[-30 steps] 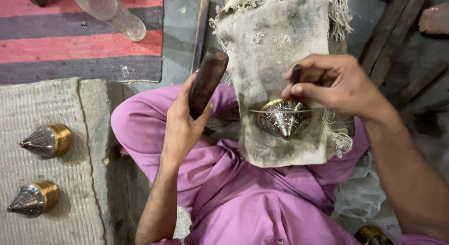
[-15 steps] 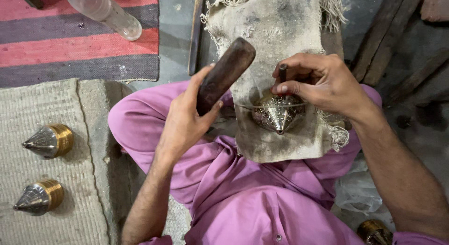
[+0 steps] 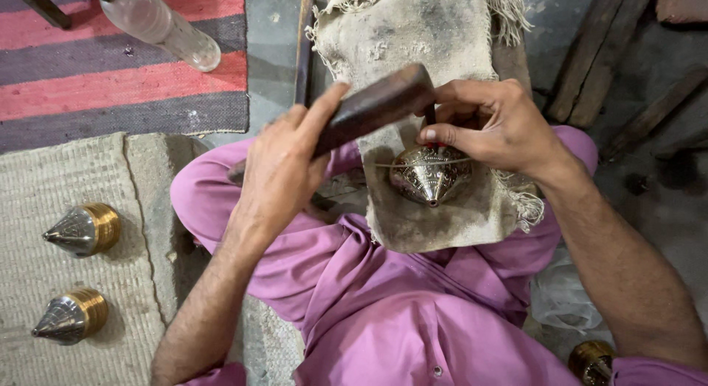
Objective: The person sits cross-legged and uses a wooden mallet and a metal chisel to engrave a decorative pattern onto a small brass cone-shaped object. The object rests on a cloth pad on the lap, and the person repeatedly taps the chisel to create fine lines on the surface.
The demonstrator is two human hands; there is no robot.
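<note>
A: What step is this?

B: Chasing, I'd judge. The left hand [image 3: 284,168] is clenched around a dark wooden mallet block [image 3: 372,106], poised at the thin punch [image 3: 428,120] pinched in the right hand [image 3: 494,128].

A: And the workpiece?

B: The engraved cone-topped metal piece [image 3: 428,174] lies on the dirty cloth pad [image 3: 413,39], its axis towards the lap, tip nearest. Next calls for a light, square tap.

Centre frame: left hand [image 3: 284,168] grips a dark wooden mallet [image 3: 369,109], its head just above the right hand [image 3: 494,124]. Right fingers pinch a thin tool onto an engraved metal cone [image 3: 428,174] lying on a dirty cloth [image 3: 413,47]. Two more cones [image 3: 81,230] lower left on a mat [image 3: 44,179]; bottle [image 3: 158,21] upper left.
</note>
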